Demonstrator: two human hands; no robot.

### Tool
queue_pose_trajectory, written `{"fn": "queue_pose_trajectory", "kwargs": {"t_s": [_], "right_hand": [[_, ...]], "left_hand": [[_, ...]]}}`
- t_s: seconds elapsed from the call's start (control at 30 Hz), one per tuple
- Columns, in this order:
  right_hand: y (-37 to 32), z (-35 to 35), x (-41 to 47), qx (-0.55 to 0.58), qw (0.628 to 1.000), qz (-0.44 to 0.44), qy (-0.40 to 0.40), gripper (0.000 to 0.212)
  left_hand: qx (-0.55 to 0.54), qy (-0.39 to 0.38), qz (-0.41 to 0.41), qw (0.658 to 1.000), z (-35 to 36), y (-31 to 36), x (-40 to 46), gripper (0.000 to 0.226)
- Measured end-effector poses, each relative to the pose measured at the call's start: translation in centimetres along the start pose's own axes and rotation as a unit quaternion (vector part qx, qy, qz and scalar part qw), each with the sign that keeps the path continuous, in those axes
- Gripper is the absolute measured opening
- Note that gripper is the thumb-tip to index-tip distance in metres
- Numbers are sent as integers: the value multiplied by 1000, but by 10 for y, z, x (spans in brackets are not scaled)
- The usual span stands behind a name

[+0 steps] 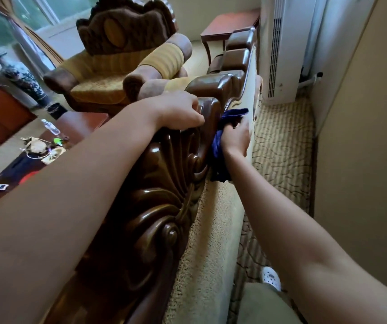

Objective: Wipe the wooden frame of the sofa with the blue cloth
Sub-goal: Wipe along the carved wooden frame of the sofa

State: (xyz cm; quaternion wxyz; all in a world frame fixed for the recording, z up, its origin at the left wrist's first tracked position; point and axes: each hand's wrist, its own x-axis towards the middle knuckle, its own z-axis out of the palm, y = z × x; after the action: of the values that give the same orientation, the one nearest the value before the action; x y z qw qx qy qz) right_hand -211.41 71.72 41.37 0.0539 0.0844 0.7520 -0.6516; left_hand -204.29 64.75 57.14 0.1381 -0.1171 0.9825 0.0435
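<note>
The sofa's carved dark wooden frame (164,195) runs from the bottom centre up toward the far wall, glossy with shell-shaped carving. My left hand (178,111) rests on top of the frame with fingers curled over its crest. My right hand (235,136) grips the blue cloth (220,146) against the back side of the frame, just right of the crest. Part of the cloth hangs below my hand and part sticks up above it.
The sofa's beige fabric back (211,230) drops to patterned carpet (281,141). A white air conditioner (283,47) and wall stand on the right. An armchair (117,66) and side table (229,22) sit beyond. A cluttered coffee table (47,146) and a vase (21,78) lie left.
</note>
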Motion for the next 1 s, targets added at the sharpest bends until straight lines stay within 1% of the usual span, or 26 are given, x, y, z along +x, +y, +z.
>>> {"fn": "queue_pose_trajectory", "kwargs": {"t_s": [0.03, 0.1, 0.27, 0.37, 0.4, 0.5, 0.57, 0.63, 0.73, 0.83, 0.93, 1.0], "right_hand": [[6, 0, -6, -3, 1000, -23, -6, 27], [19, -2, -26, -7, 999, -44, -11, 21], [43, -20, -107, 19, 992, -114, -42, 16], [43, -27, -139, 81, 986, -128, -73, 33], [42, -27, -142, 101, 982, -138, -74, 34], [35, -22, -128, 125, 976, -171, -57, 21], [25, -17, -104, 127, 977, -163, -60, 17], [10, -12, -77, 103, 979, -165, -66, 16], [-11, -8, -55, 55, 977, -195, -62, 24], [-17, -9, -56, 57, 978, -191, -63, 26], [-2, -21, -71, 73, 979, -158, -110, 14], [16, -30, -95, 109, 976, -133, -136, 16]], "left_hand": [[5, 1, 2, 1000, 0, 0, 0, 9], [20, 3, 2, 1000, 0, 1, 0, 9], [32, 4, 2, 999, 2, 1, -1, 17], [14, 1, 7, 1000, 1, 0, -3, 15], [7, 4, 8, 1000, 1, 0, -3, 16], [9, 10, 11, 1000, 0, -1, -4, 15], [17, 10, 10, 1000, 0, -1, -4, 17], [20, 8, 9, 1000, 0, -1, -3, 20], [7, 1, 8, 1000, -1, 1, -3, 22], [-4, -1, 8, 1000, -2, 0, -3, 22], [2, 2, 10, 1000, -1, -1, -2, 21], [9, 3, 12, 1000, -1, -1, -1, 21]]}}
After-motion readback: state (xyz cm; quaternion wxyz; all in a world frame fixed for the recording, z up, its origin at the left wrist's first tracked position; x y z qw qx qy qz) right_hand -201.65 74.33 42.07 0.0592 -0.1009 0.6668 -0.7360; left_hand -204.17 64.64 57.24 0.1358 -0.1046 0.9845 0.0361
